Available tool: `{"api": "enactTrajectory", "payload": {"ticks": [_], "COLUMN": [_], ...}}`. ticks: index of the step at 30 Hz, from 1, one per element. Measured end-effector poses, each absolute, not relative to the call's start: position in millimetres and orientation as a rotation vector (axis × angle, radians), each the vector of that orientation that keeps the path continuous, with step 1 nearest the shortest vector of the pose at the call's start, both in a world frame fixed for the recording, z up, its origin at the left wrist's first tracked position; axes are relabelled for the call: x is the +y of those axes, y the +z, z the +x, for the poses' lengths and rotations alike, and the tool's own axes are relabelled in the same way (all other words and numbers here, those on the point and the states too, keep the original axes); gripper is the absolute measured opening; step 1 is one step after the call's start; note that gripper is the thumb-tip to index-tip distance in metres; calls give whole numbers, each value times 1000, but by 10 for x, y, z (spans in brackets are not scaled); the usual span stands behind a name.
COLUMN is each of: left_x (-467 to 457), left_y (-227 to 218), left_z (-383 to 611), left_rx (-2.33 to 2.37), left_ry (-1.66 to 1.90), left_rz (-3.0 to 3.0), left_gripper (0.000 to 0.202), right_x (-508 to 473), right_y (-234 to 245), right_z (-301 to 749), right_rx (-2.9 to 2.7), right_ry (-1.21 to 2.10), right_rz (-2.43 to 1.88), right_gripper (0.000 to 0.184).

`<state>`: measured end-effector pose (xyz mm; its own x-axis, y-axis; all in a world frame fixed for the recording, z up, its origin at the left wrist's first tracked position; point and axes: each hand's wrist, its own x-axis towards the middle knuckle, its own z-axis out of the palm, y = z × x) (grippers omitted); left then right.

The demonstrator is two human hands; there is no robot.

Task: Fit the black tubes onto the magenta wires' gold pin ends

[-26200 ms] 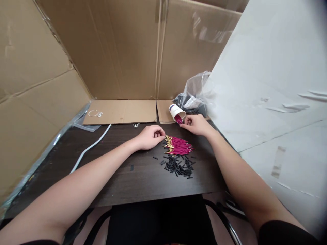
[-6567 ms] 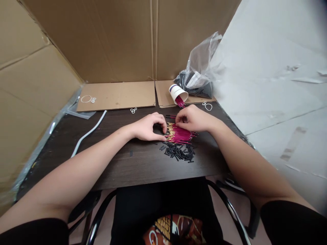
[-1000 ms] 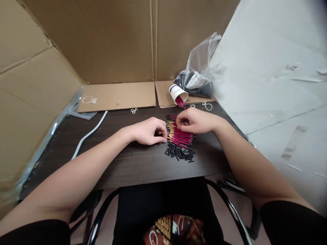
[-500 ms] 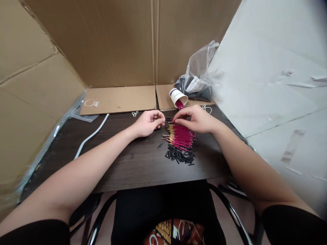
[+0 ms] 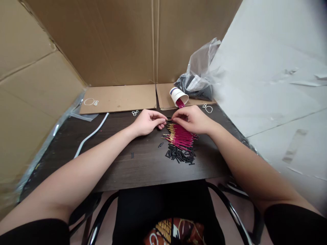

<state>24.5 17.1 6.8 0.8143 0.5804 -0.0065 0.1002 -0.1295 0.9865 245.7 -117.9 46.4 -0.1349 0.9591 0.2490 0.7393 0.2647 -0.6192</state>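
My left hand is closed in a pinch of thumb and forefinger; whatever sits between those fingertips is too small to make out. Facing it, my right hand pinches a dark red wire with a gold pin end, which points left and reaches the left fingertips. Just below the hands lies a fanned row of dark red wires, their gold ends to the left. A heap of short black tube pieces is on the near side of the row.
A tipped white paper cup spills more red wires. Behind it stands a clear plastic bag of black pieces. White rubber bands, a pale tube and cardboard sheets lie on the dark table.
My hands have come closer together. The gold end in my right hand has moved left and now meets the left fingertips.
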Motion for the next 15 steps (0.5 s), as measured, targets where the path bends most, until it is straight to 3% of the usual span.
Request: {"api": "enactTrajectory", "payload": {"ticks": [15], "left_x": [86], "left_y": [19], "left_z": [244], "left_rx": [521], "left_ry": [516], "left_rz": [1773], "left_gripper": [19], "right_x": [-1165], "right_y": [430], "right_z": [2384], "right_rx": [-1899], "right_ry": [490], "right_rz": [-1623], "right_gripper": [22]}}
